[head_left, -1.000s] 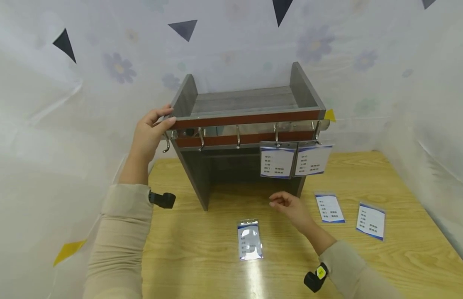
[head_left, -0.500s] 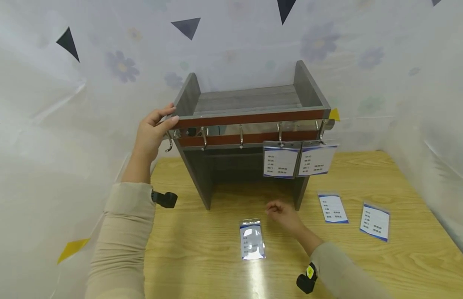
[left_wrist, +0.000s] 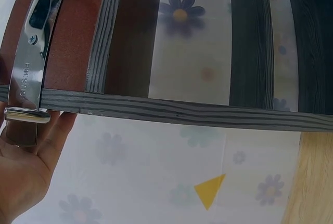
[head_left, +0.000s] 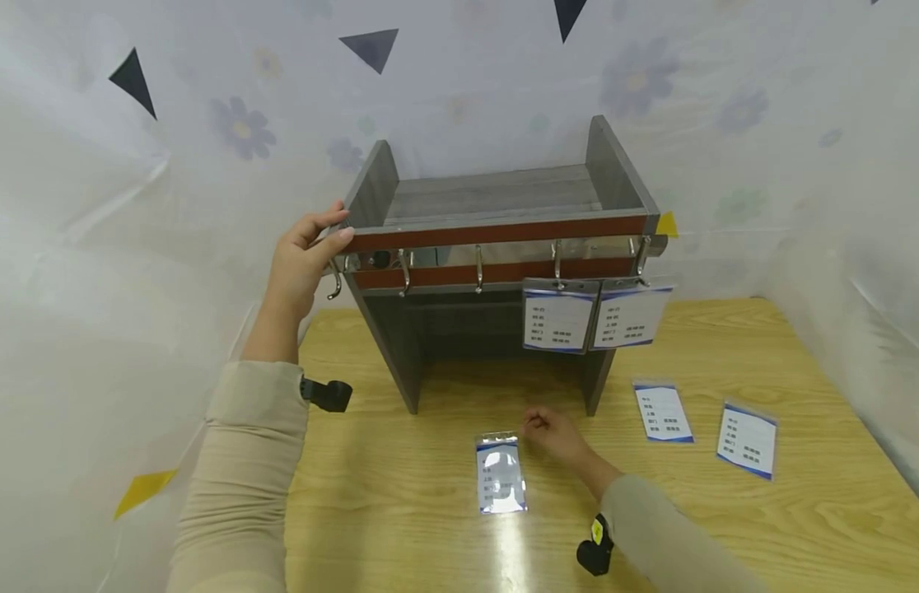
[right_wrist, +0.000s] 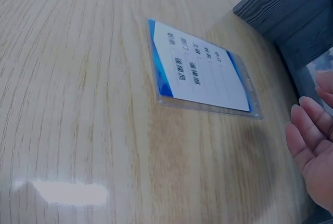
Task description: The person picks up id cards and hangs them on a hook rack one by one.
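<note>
Forearm [head_left: 667,527] slanting in from the lower right, the right hand [head_left: 554,435] holds nothing, its fingers [right_wrist: 312,120] loosely bent just beside a card [head_left: 501,476] lying flat on the table [head_left: 400,511]. Farther off, the raised left hand [head_left: 296,262] grips the upper left corner of the rack [head_left: 496,235], thumb [head_left: 335,242] at the front edge.

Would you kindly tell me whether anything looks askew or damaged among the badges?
Slightly: the right-hand hanging badge slants, its lower edge rising toward the right, unlike the neighbouring hanging badge. No damage shows.
</note>
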### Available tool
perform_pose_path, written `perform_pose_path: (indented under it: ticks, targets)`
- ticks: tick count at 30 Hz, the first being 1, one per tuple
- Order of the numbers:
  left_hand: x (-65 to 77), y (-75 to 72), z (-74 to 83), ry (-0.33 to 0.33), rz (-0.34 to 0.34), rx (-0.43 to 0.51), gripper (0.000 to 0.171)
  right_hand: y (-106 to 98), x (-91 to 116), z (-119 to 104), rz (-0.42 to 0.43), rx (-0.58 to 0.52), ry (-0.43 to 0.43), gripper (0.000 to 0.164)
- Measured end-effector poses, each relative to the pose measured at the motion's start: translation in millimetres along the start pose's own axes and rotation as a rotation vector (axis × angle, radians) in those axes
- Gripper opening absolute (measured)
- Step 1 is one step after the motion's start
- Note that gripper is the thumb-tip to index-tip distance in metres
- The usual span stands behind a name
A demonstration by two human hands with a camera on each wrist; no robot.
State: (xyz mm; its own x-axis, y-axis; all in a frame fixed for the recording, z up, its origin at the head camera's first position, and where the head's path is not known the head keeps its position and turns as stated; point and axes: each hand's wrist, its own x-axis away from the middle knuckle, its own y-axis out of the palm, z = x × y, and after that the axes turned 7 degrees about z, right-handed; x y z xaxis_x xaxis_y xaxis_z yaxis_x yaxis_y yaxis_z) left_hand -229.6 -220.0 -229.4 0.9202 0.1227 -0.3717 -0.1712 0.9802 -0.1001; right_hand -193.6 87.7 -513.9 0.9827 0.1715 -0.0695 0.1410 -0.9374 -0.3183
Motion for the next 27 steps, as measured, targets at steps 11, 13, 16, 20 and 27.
perform_pose_path:
  ticks: [11, 13, 16, 20, 27]
  targets:
    - [2.0, -0.3, 0.7, 0.004, -0.001, 0.007, 0.035, 12.0, -1.7, 17.9, -0.012, -0.058, 0.066, 0.028]
    - [2.1, -0.7, 0.2, 0.007, -0.003, 0.010, 0.035, 14.0, -2.1, 21.6, -0.007, -0.030, 0.073, 0.030]
    - [1.8, -0.7, -0.6, 0.014, -0.010, 0.005, 0.035, 16.3, -2.7, 25.8, -0.016, 0.042, 0.045, 0.035]
    - [0.5, -0.3, -1.4, 0.015, -0.015, 0.002, 0.035, 18.3, -3.8, 25.0, -0.056, 0.120, 0.004, 0.043]
    - [-0.2, -2.7, -2.1, 0.004, -0.009, -0.020, 0.038, 26.3, -10.1, 23.2, -0.086, 0.277, -0.050, 0.048]
